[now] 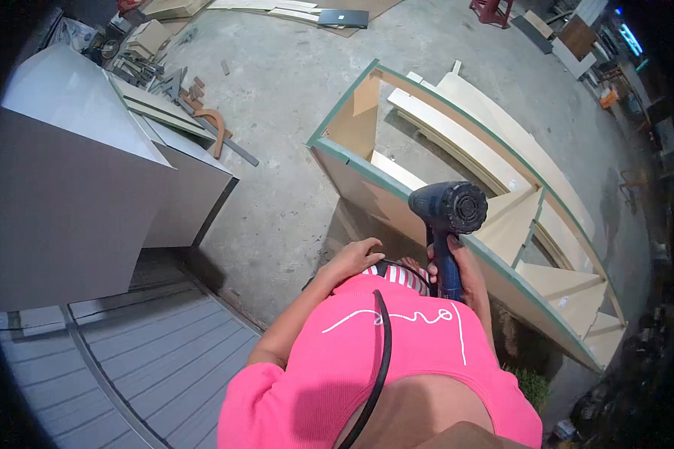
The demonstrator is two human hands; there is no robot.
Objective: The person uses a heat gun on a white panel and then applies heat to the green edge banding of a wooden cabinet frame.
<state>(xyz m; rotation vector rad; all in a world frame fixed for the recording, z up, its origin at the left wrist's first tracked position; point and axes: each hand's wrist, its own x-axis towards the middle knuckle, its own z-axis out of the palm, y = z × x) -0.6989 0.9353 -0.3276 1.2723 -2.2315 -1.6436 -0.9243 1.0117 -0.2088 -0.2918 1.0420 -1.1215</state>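
Note:
My right hand (468, 271) is wrapped around the handle of a dark blue heat gun (436, 200). Its round, vented rear end faces up toward me. Held at waist height, the tool is over the near edge of a wooden cabinet frame (386, 178) with green edges. My left hand (352, 259) rests at my waist by the striped shorts (398, 278), fingers loosely bent and apart, with no tool in it. A black cord (382, 352) hangs down over my pink top, and a dark stretch of cord runs near my left fingertips.
Large grey-white panels (82, 194) stand at the left, above a ribbed metal surface (172, 367). Offcuts and a curved wooden piece (216, 127) lie on the concrete floor (277, 82). Pale curved boards (494, 112) lie beyond the cabinet frame. A red stool (493, 10) stands farther back.

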